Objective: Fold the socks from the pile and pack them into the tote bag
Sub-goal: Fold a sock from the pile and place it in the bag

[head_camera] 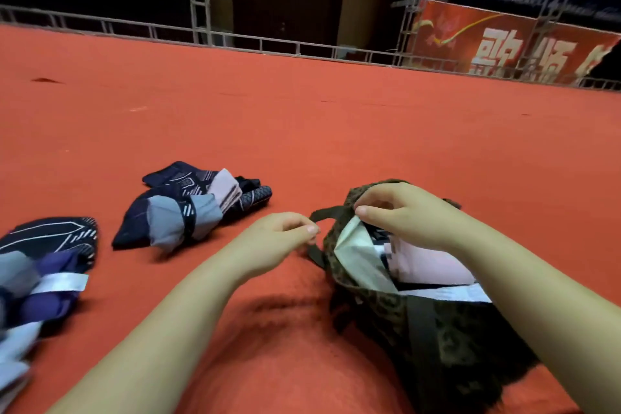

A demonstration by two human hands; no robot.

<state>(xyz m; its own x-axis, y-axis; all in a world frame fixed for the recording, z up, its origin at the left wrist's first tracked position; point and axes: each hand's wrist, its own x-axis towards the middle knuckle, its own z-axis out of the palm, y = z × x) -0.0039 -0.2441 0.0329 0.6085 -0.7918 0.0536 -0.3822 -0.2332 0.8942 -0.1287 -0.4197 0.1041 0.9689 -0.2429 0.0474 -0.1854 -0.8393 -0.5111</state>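
- Tote (447, 343) lies under right hand (400, 212), which pinches its rim.
- Left hand (279, 239) pinches the strap (317, 254).
- Socks (191, 205) lie left of both hands.

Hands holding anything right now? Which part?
Both grip the tote bag: left hand pinches its dark strap, right hand holds the far rim of the opening.

Two bare forearms, no sleeves visible

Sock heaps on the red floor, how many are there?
2. One sock heap lies left of the tote bag; another heap sits at the left edge, partly cut off. More socks are inside the bag.
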